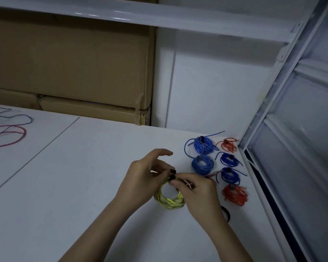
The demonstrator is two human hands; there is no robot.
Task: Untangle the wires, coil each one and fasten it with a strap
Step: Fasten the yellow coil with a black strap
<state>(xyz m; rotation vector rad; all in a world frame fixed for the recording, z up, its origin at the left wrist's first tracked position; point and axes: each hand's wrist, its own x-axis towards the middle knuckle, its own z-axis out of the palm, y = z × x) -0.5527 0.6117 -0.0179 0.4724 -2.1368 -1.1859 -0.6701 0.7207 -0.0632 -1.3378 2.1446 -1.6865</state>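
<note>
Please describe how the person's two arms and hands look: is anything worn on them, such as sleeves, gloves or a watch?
Both forearms are bare as far as the picture shows, with no sleeves in view. The left hand and the right hand wear no gloves. No watch, bracelet or ring can be seen on either wrist or on the fingers that show. The nails look short and plain.

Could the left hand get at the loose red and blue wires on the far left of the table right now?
Probably not yet: the left hand grips the yellow coil while the right hand works the black strap. The table between it and the loose wires looks open.
</note>
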